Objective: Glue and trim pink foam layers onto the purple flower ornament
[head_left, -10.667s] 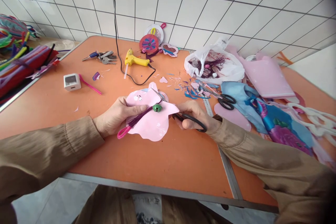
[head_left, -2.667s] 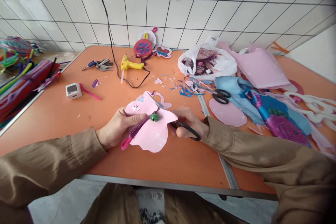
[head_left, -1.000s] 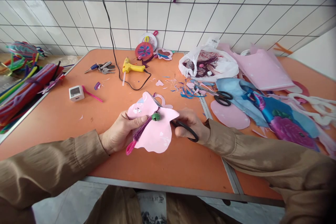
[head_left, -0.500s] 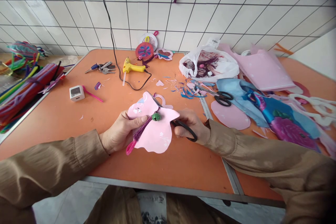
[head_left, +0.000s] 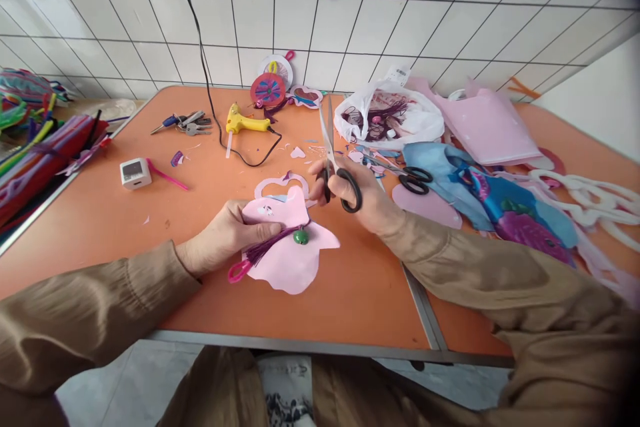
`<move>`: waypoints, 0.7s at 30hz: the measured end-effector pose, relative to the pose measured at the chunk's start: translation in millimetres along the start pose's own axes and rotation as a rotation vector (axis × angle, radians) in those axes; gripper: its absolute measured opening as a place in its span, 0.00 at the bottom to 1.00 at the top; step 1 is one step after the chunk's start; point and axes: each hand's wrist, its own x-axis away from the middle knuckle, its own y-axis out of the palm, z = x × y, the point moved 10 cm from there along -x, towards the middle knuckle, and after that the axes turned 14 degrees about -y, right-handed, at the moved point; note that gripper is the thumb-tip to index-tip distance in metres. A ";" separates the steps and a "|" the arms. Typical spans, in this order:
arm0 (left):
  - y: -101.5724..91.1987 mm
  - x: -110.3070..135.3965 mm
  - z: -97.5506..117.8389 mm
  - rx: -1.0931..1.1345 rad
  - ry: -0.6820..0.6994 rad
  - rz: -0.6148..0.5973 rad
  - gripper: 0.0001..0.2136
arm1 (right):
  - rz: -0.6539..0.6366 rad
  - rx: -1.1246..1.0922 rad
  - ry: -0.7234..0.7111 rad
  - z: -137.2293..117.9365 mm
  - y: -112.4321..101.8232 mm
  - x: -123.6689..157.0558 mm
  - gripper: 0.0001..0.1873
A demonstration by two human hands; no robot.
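Note:
My left hand [head_left: 220, 237] pinches a pink cut-out shape [head_left: 290, 267] with a wavy edge, held over the table. Across it lies a purple tassel [head_left: 267, 245] with a green bell [head_left: 301, 237] at one end and a bright pink loop [head_left: 240, 271] at the other; my left thumb presses on the tassel. In my right hand [head_left: 367, 200] are scissors [head_left: 329, 147] with black handles, blades slightly parted and pointing away from me, clear of the pink shape. Just beyond the shape is a pink outline piece [head_left: 295, 180].
A yellow glue gun [head_left: 245, 120] with a cord, keys [head_left: 187, 122] and a small white device [head_left: 135, 174] lie to the left. A white plastic bag [head_left: 400, 113], more scissors [head_left: 415, 179], paper scraps and blue fabric [head_left: 450, 173] are on the right.
My right hand has drawn the scissors out from behind the pink shape and raised them upright beyond it. My left hand still holds the shape and tassel. The view has shifted slightly.

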 end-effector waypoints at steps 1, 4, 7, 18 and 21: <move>-1.0 0.4 5.1 -0.118 0.030 0.025 0.11 | -0.019 0.003 0.011 -2.8 1.8 -2.9 0.24; 5.8 2.4 17.6 -0.332 0.084 0.007 0.12 | -0.133 0.035 0.032 -10.7 16.7 -6.2 0.22; 11.9 4.4 23.8 -0.484 0.076 0.010 0.13 | -0.212 0.149 0.057 -12.1 30.4 -2.9 0.20; 0.7 -3.4 14.4 -0.114 -0.056 -0.136 0.24 | -0.014 0.292 -0.077 -22.5 26.0 0.1 0.13; -2.7 -6.7 8.3 -0.008 -0.090 -0.142 0.28 | 0.058 0.298 -0.102 -24.7 19.7 1.2 0.14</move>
